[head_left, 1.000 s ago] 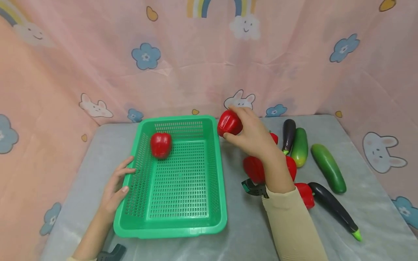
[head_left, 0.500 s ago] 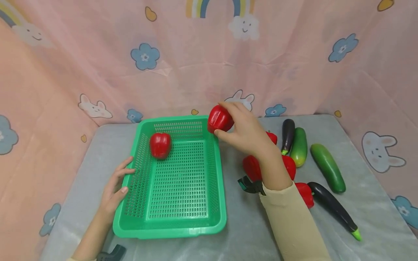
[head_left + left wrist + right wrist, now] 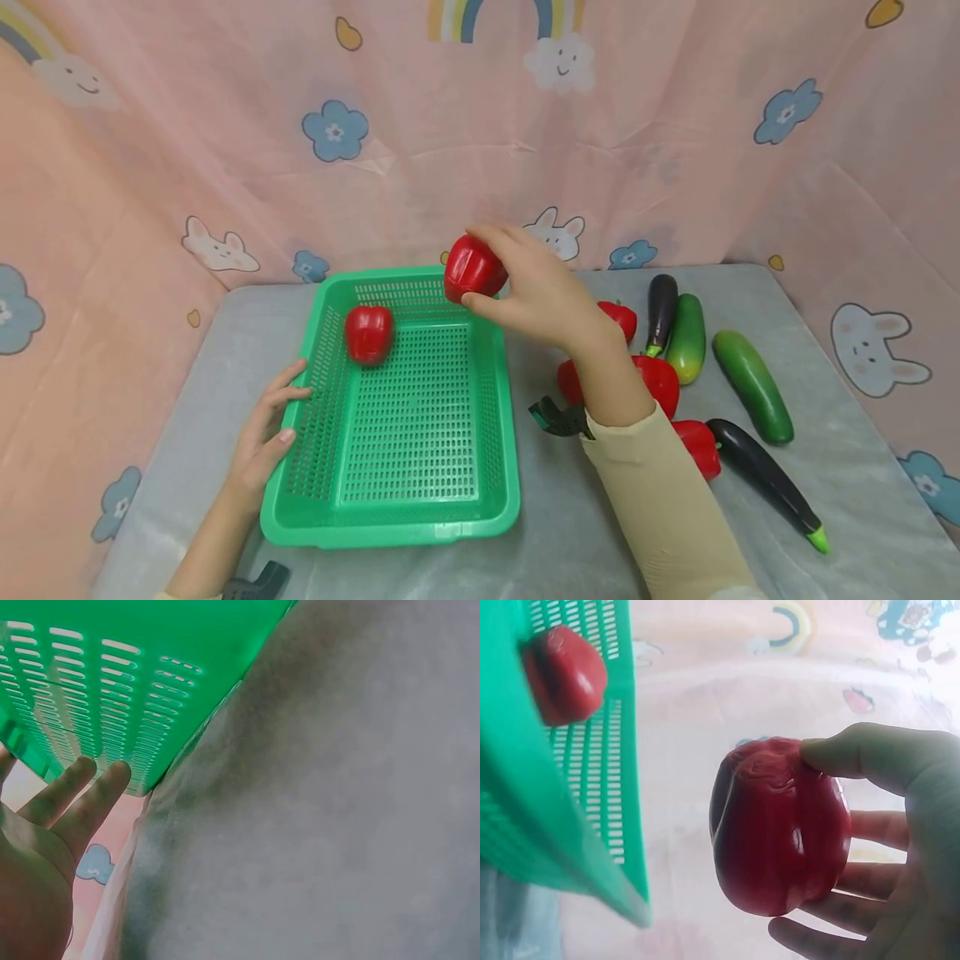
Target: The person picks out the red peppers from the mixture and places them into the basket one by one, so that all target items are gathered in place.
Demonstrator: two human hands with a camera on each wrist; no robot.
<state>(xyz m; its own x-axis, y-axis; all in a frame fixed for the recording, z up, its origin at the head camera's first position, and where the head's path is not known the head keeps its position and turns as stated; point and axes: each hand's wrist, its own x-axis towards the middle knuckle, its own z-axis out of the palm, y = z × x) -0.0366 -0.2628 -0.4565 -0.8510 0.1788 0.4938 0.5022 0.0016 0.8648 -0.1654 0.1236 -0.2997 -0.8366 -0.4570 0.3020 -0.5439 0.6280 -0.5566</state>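
My right hand (image 3: 536, 287) holds a red bell pepper (image 3: 472, 269) over the far right corner of the green basket (image 3: 420, 529). In the right wrist view the thumb lies on the end of this held pepper (image 3: 780, 832), with the fingers curled behind it. Another red bell pepper (image 3: 369, 335) sits inside the basket, near its far left corner. My left hand (image 3: 258, 433) rests at the basket's left side, fingertips at the rim. From the left wrist view, its straight fingers (image 3: 94, 806) lie against the slotted outer wall.
Several red bell peppers (image 3: 660, 385) lie right of the basket, partly behind the right arm. Beyond them are a dark eggplant (image 3: 662, 308), a cucumber (image 3: 687, 337), another cucumber (image 3: 753, 386) and a second eggplant (image 3: 765, 475). A pink patterned curtain (image 3: 450, 108) hangs behind the grey table (image 3: 570, 533).
My right hand has carried the red bell pepper leftward and slightly up, from beside the basket's right rim to over its far right corner. The left hand and basket have stayed put.
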